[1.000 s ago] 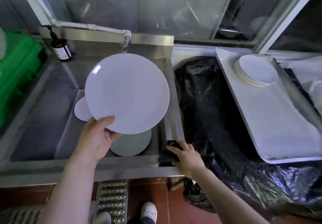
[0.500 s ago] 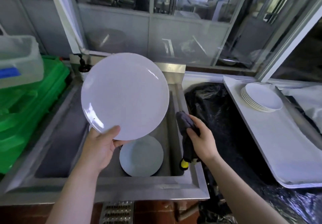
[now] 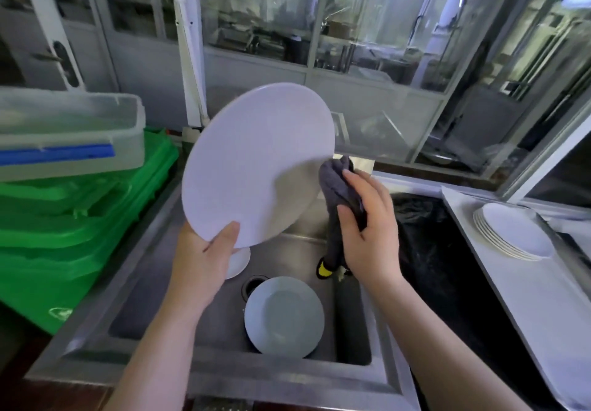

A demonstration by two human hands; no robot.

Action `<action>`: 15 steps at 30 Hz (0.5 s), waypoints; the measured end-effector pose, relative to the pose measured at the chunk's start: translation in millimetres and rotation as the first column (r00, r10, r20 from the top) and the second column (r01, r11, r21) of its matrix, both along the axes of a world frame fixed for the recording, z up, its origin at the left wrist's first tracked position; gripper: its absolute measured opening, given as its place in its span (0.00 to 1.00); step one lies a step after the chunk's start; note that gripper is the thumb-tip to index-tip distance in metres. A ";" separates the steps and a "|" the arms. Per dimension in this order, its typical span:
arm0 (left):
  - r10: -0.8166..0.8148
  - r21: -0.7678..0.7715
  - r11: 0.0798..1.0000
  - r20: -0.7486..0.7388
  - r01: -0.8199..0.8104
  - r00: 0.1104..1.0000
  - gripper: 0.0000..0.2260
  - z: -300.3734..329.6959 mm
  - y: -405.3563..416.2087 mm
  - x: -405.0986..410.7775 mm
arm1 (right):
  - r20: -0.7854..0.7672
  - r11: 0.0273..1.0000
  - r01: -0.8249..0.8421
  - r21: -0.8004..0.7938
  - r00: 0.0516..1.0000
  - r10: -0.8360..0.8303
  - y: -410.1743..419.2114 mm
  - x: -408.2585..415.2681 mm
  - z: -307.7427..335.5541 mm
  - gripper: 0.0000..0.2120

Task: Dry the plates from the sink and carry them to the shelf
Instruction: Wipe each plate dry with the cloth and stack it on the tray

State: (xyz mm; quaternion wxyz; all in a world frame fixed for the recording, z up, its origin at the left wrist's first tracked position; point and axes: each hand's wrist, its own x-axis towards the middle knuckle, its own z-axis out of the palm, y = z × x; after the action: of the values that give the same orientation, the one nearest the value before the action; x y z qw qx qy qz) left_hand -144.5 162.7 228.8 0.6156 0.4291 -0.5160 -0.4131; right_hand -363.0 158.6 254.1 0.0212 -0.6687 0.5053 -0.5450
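Observation:
My left hand grips the lower rim of a large white plate, which is tilted up above the steel sink. My right hand holds a dark grey cloth with a yellow tag, right at the plate's right edge. A grey plate lies flat in the sink by the drain. A small white plate peeks out beneath my left hand. A stack of white plates sits on the white tray at the right.
Green crates with a clear lidded box on top stand left of the sink. A black plastic bag fills the gap between sink and tray. Glass partitions rise behind the sink.
My right hand lifted the cloth from the sink's edge up to the plate. My left hand raised and tilted the plate. The view rose.

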 end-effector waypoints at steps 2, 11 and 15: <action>-0.068 0.030 0.997 -0.102 0.071 0.992 0.17 -0.6 2.4 -2.9 | -0.203 0.991 0.035 -0.132 0.977 -0.062 -11.5 9.0 16.0 0.23; -0.080 0.074 0.989 -0.457 0.127 0.886 0.20 5.1 1.7 -1.3 | -0.575 0.970 0.067 -0.234 0.795 -0.193 -16.2 22.9 3.2 0.25; -0.050 0.114 0.985 -0.531 0.130 0.846 0.17 1.7 1.4 -6.7 | -0.649 0.984 -0.158 -0.080 0.758 0.069 2.8 53.3 -25.1 0.25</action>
State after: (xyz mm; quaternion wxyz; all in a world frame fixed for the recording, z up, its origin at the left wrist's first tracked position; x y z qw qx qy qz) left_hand -151.2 164.1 230.5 0.6801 0.3185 -0.3158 -0.5799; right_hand -309.8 161.4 229.0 -0.1639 -0.8441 0.4040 -0.3121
